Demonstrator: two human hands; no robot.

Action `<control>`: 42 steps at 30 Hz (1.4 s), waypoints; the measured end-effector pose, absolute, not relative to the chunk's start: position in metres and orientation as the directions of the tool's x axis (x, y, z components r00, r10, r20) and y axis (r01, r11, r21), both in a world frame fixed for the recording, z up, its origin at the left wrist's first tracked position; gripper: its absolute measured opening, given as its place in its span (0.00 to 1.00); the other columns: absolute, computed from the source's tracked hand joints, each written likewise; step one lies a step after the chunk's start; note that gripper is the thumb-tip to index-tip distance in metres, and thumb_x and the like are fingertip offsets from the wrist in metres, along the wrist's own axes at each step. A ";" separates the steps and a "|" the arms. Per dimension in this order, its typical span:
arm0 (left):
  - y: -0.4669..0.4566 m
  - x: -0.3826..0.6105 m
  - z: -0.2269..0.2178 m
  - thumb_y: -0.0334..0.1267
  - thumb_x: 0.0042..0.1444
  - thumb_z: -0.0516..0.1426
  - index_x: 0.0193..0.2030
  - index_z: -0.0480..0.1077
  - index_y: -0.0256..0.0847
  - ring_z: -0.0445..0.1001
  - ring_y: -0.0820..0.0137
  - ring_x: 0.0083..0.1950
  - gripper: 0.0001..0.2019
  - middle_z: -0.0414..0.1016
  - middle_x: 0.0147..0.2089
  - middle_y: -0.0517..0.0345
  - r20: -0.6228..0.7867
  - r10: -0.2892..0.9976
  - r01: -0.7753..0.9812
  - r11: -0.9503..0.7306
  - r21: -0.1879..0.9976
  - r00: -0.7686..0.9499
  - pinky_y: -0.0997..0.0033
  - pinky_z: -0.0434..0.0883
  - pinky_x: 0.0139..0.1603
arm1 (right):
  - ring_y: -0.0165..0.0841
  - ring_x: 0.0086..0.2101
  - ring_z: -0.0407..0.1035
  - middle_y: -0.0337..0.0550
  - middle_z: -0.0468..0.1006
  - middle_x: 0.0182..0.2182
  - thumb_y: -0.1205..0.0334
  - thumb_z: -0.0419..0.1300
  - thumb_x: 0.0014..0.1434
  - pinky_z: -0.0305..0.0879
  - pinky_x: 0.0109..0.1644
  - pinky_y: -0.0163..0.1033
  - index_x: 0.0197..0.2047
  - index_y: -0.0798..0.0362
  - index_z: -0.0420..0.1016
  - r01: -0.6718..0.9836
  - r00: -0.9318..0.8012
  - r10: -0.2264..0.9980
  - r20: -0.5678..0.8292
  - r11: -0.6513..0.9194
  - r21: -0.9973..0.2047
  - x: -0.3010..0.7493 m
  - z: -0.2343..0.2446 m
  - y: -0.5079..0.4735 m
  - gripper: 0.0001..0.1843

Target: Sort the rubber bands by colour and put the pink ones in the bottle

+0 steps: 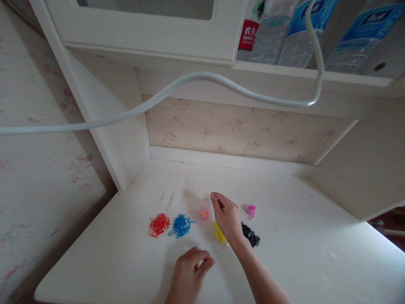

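Note:
My right hand (226, 213) reaches over the desk with thumb and fingers pinched together beside the mouth of a small clear bottle (206, 204). Pink and orange-yellow show in the bottle's lower part. What the right fingertips hold, if anything, is too small to make out. Nearer to me, my left hand (191, 268) is closed in a pinch on a small yellow bit (209, 257). Small rubber bands lie in piles: red ones (159, 224), blue ones (181, 226), yellow ones (220, 234) partly behind my right hand, and black ones (250, 234) beside my right wrist.
A pink cap (251, 210) lies right of the bottle on the white desk (126, 261). A white cable (202, 76) hangs across the view above. Plastic water bottles (274, 33) stand on the upper shelf. Side panels and a back wall enclose the desk.

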State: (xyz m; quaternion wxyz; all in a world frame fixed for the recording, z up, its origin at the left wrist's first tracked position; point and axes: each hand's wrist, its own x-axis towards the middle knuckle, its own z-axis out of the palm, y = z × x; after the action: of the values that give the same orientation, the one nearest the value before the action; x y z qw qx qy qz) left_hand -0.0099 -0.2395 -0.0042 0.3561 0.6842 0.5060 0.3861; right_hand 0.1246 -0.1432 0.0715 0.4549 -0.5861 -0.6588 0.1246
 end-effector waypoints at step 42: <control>-0.131 -0.001 0.084 0.48 0.60 0.51 0.44 0.76 0.43 0.69 0.75 0.35 0.16 0.65 0.43 0.57 0.377 0.926 0.473 -0.340 0.813 0.018 0.74 0.70 0.40 | 0.34 0.33 0.76 0.45 0.80 0.41 0.57 0.44 0.65 0.67 0.36 0.33 0.47 0.50 0.77 0.813 0.137 0.947 0.290 0.060 -0.580 0.178 -0.013 -0.230 0.20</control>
State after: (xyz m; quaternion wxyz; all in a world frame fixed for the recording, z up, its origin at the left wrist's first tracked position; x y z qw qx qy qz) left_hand -0.0011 -0.1314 0.0837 0.2417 0.6711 0.5211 0.4687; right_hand 0.1777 -0.2297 -0.0132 0.3300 -0.6780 -0.6488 0.1019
